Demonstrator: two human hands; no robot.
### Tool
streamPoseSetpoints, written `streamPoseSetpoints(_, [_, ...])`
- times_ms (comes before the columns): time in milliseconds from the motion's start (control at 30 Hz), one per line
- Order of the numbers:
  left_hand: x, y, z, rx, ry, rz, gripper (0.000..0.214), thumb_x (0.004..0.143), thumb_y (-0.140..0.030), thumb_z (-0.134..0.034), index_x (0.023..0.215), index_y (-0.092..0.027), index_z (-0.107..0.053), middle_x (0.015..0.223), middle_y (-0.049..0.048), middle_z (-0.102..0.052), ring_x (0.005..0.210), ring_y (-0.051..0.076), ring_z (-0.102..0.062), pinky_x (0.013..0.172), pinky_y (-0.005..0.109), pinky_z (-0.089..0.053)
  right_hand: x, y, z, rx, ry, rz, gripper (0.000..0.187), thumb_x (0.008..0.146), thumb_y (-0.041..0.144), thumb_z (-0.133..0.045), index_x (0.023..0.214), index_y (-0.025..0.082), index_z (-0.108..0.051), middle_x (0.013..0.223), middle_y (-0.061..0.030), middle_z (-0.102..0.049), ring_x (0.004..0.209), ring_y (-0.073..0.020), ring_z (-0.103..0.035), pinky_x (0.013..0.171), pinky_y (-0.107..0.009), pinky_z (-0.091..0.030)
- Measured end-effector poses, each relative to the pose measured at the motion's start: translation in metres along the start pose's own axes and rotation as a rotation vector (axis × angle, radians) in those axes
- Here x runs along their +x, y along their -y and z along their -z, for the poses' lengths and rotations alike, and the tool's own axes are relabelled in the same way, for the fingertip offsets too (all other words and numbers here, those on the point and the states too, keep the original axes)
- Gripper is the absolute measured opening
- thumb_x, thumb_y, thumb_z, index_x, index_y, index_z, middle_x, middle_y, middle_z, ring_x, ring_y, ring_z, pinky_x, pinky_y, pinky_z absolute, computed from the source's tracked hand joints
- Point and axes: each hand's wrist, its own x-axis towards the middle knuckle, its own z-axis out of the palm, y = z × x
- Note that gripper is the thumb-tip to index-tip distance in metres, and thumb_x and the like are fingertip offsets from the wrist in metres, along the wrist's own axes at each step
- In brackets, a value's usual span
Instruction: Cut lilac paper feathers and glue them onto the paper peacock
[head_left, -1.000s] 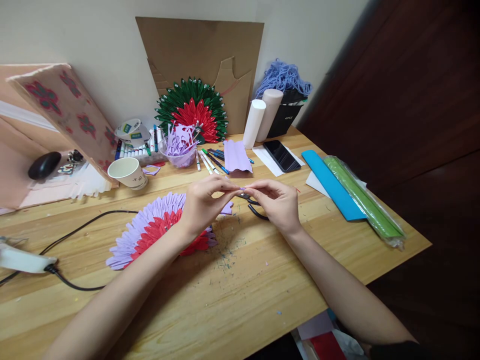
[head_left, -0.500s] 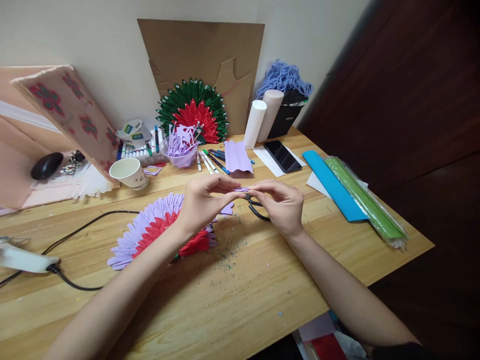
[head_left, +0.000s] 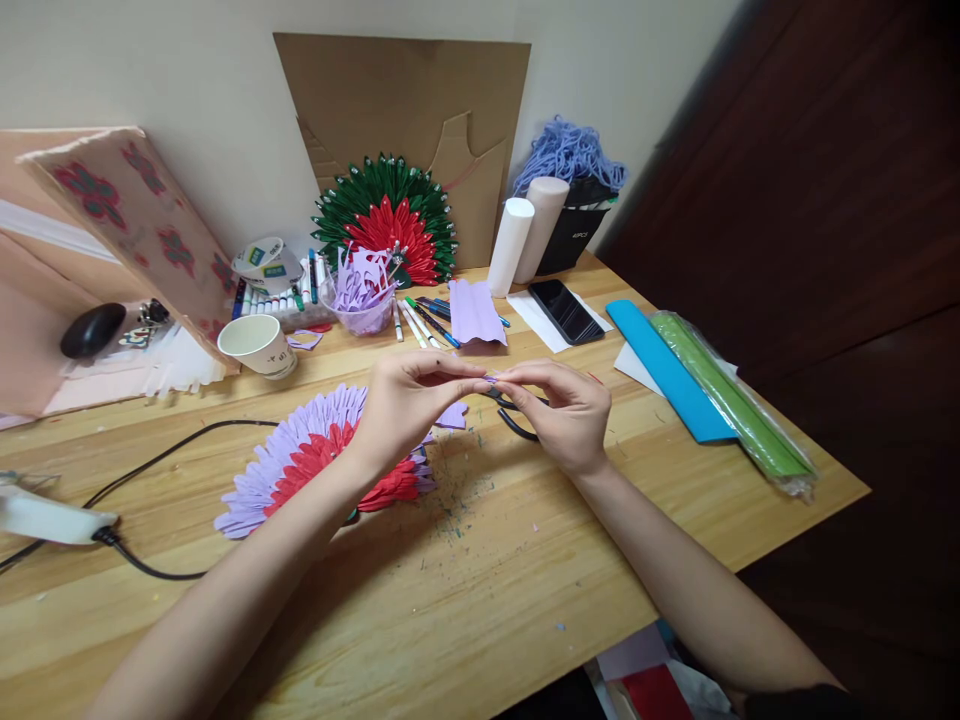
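Observation:
Between the fingertips of both hands, a small piece of purple crepe paper is pinched above the table. My left hand is closed, thumb against fingers, over the right part of a purple and red paper fan lying on the wood. My right hand is closed the same way, its fingertips nearly meeting the left ones. Black-handled scissors lie under it, partly hidden. A purple scrap rests between the hands, behind the left thumb.
A clear bowl of purple strips, pens, a purple sheet and a phone stand behind the hands. A paper cup and a corded glue gun are left. Blue paper and a green roll lie right.
My fingertips have drawn closer together on the purple piece, and less of it shows now. Both hands otherwise stay in nearly the same place.

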Motion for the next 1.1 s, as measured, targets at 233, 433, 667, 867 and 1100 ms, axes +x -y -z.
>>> streamPoseSetpoints(233, [-0.003,0.000,-0.001,0.037,0.000,-0.031,0.007,0.073,-0.023,-0.069,0.074,-0.017,-0.070,0.073,0.0032,-0.071,0.066,0.013,-0.065,0.062,0.025,-0.054,-0.001,0.000,-0.001,0.009,0.008,-0.047,0.012,0.073,0.014,-0.067,0.082,0.022,-0.068,0.079,-0.0009,-0.069,0.074,-0.0146,-0.065,0.069,-0.030,-0.054])
streamPoseSetpoints(433, [-0.003,0.000,-0.002,0.106,0.036,-0.066,0.007,0.073,-0.023,-0.068,0.075,-0.016,-0.069,0.073,0.0030,-0.070,0.066,0.012,-0.064,0.062,0.023,-0.052,-0.001,0.000,-0.001,-0.027,0.068,-0.064,0.008,0.073,0.015,-0.066,0.078,0.020,-0.066,0.077,-0.0012,-0.068,0.072,-0.0135,-0.063,0.067,-0.028,-0.052])
streamPoseSetpoints(667, [0.000,-0.005,0.000,0.024,0.077,0.053,0.012,0.076,-0.023,-0.064,0.082,-0.015,-0.070,0.078,0.0056,-0.072,0.067,0.013,-0.066,0.061,0.023,-0.055,-0.002,0.000,-0.001,-0.016,0.028,-0.123,0.005,0.072,0.015,-0.066,0.075,0.019,-0.065,0.073,-0.0002,-0.065,0.068,-0.0124,-0.061,0.065,-0.026,-0.051])
streamPoseSetpoints(867, [0.004,-0.006,0.008,0.045,0.096,0.015,0.015,0.074,-0.025,-0.067,0.085,-0.016,-0.071,0.085,0.0073,-0.072,0.076,0.016,-0.067,0.071,0.027,-0.056,0.001,-0.002,0.000,0.066,0.004,-0.200,0.003,0.072,0.019,-0.066,0.074,0.018,-0.064,0.072,-0.0002,-0.066,0.067,-0.0121,-0.062,0.064,-0.025,-0.053])
streamPoseSetpoints(1100, [0.002,-0.004,0.007,0.145,0.147,-0.157,0.015,0.077,-0.020,-0.063,0.090,-0.020,-0.071,0.082,0.0057,-0.071,0.073,0.014,-0.065,0.066,0.026,-0.053,-0.001,-0.005,-0.001,0.093,0.037,-0.220,0.004,0.071,0.021,-0.067,0.074,0.019,-0.065,0.072,-0.0001,-0.067,0.065,-0.0117,-0.062,0.062,-0.024,-0.054])
